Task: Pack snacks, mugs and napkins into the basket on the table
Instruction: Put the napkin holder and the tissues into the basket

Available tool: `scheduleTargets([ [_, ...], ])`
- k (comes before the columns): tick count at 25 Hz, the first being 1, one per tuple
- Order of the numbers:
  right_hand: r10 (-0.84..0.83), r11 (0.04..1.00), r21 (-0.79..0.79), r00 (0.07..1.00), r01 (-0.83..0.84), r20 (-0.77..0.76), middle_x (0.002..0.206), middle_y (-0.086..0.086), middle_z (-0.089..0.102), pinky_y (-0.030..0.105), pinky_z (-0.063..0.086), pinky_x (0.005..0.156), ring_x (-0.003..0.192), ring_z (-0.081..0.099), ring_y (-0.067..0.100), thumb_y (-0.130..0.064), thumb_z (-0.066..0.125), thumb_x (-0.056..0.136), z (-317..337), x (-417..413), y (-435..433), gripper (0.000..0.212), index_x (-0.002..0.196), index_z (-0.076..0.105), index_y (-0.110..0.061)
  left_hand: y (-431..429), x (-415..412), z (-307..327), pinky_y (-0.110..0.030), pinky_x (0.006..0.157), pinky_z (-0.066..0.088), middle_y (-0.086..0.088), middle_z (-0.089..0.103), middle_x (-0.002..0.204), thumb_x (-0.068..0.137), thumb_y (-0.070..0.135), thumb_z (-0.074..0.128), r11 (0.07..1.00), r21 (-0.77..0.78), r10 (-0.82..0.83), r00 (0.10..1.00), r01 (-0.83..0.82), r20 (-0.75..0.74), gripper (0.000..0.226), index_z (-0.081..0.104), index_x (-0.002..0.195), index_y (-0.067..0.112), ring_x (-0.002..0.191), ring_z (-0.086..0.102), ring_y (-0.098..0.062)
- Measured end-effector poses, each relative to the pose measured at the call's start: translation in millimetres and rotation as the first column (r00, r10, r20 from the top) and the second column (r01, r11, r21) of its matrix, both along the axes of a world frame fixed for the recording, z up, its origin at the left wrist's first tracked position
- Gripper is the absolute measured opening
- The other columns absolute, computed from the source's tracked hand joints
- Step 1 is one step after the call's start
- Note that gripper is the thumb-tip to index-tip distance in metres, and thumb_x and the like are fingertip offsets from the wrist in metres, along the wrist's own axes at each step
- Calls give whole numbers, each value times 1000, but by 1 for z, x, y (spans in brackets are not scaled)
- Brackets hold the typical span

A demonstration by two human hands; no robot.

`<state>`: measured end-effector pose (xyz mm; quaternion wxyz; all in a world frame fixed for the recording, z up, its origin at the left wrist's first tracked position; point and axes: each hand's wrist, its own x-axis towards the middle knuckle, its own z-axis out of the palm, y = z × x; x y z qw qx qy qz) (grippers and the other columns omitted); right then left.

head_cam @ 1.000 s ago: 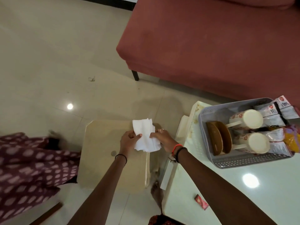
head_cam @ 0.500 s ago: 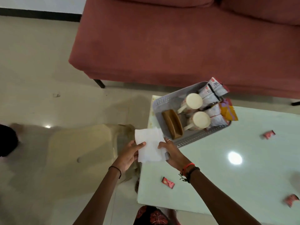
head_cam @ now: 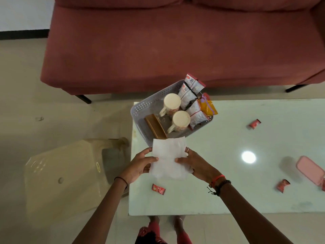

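Well back, a red sofa (head_cam: 175,44) fills the top of the view, standing on a pale tiled floor (head_cam: 21,95). Nearer, the glossy white worktop (head_cam: 246,191) stretches to the right edge, with a bright light reflection on it. To its left on the floor stands a beige plastic stool (head_cam: 66,176).

At the worktop's far left corner sits the grey perforated basket (head_cam: 146,110), turned at an angle. Inside it, several white snack packets (head_cam: 189,95) and one orange packet (head_cam: 208,107) lean against the right wall; two cream mugs (head_cam: 172,103) stand side by side in the middle, handles pointing left; a brown holder (head_cam: 155,127) lies along the near left side.

Just in front of the basket, above the worktop, a white napkin (head_cam: 168,159) is held flat between both hands, its far edge overlapping the basket's near rim in the view. The left hand (head_cam: 140,166) pinches the napkin's left edge, thumb on top and fingers beneath. The right hand (head_cam: 197,164) grips the right edge the same way, with a ring on one finger and red and black bands at the wrist.

A pink case (head_cam: 310,171) lies at the right edge. Three small red sweets are scattered about: one (head_cam: 158,189) near the front below the napkin, one (head_cam: 254,124) far right, one (head_cam: 282,185) beside the pink case.
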<state>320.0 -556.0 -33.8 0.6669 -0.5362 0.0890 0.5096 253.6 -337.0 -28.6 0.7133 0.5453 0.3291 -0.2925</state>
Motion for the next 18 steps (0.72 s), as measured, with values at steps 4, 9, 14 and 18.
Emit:
scheduleTargets([
  [4,-7,1000,2,999,7,44,101,-2,75,16,53,61,85,71,10,0,53,86,9,-1,-29,28,104,72,-10,-21,11,7,-23,61,57,2,77,91,88,9,60,999,13,-40,997,40,67,22,66,101,26,80,72,-16],
  [9,-103,991,85,995,103,-12,110,7,69,24,55,78,98,66,18,-5,42,89,16,-1,-49,35,86,75,-18,-44,25,22,-27,64,59,10,75,97,91,8,55,988,96,-131,979,117,157,31,68,66,23,87,72,-14],
  [14,-179,965,168,974,202,-141,126,6,63,34,56,76,105,64,28,-8,36,87,19,3,-69,34,73,67,-7,-53,34,25,-27,64,60,1,71,109,92,2,45,969,218,-156,969,113,191,37,66,66,18,100,66,-20],
  [18,-207,978,4,978,207,-26,108,-3,68,25,54,77,93,65,17,-18,55,90,20,-1,-67,23,76,70,-9,-49,38,25,-27,73,59,3,72,103,96,15,39,994,83,-78,986,66,148,36,69,76,14,94,68,-14],
])
